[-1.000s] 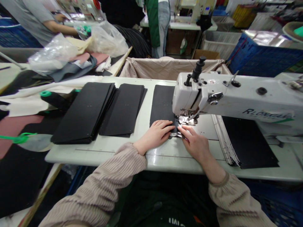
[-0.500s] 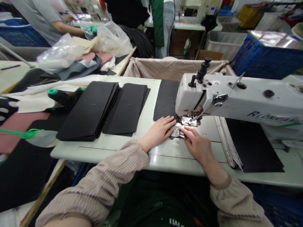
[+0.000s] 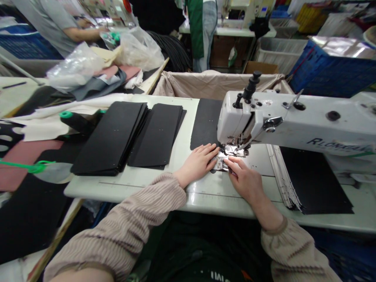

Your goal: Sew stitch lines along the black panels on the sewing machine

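Note:
A black panel (image 3: pixel 205 121) lies flat on the sewing table, its right edge running under the head of the white sewing machine (image 3: pixel 235 117). My left hand (image 3: pixel 198 162) rests flat at the panel's near corner, fingers stretched toward the presser foot and close together. Just right of it, my right hand (image 3: pixel 246 180) has its index fingertip on the metal plate (image 3: pixel 219 163) in front of the needle area. Its other fingers curl inward, and what they may hold is hidden. The machine head covers part of the panel.
Two stacks of black panels, a larger stack (image 3: pixel 113 137) and a smaller stack (image 3: pixel 158 135), lie left. Another stack with pale edges (image 3: pixel 317 180) sits under the machine arm. A thread cone (image 3: pixel 76 121) lies far left. Behind the table is a cloth-lined bin (image 3: pixel 202 84); co-workers stand beyond.
Both hands and the black panel stay almost in place; my left forearm shifts very slightly right. In the background, a co-worker's arm moves a little.

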The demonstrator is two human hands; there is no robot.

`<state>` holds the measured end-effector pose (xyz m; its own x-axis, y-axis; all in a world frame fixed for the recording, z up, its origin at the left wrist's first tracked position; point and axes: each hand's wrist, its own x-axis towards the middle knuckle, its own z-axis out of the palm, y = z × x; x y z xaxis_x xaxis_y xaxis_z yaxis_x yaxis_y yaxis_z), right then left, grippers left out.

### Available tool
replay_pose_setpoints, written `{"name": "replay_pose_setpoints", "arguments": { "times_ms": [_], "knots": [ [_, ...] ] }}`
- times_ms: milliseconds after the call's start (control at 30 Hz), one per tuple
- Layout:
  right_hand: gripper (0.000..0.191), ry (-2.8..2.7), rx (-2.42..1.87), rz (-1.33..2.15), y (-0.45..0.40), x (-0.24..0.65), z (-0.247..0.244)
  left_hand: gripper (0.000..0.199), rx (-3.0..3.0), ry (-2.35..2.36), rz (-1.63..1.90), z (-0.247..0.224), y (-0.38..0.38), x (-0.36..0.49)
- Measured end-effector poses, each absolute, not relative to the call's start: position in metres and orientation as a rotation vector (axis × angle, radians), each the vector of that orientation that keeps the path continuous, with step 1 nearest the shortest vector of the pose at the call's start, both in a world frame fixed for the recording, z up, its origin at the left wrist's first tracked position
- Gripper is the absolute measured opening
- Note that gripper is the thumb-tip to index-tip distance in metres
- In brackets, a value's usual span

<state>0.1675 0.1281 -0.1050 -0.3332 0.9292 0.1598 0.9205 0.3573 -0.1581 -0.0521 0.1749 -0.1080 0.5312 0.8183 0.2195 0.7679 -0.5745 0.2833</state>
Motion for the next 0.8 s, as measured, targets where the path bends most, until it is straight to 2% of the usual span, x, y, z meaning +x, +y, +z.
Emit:
{"name": "replay_pose_setpoints", "arguments": {
  "times_ms": [800],
  "knots": [
    [0.044, -2.372, -1.654, 0.061, 0.1280, 0.1673, -0.1081, 0.048, 2.652, 1.452, 0.484, -0.1144, 0.1725, -0.0480]
  ]
}}
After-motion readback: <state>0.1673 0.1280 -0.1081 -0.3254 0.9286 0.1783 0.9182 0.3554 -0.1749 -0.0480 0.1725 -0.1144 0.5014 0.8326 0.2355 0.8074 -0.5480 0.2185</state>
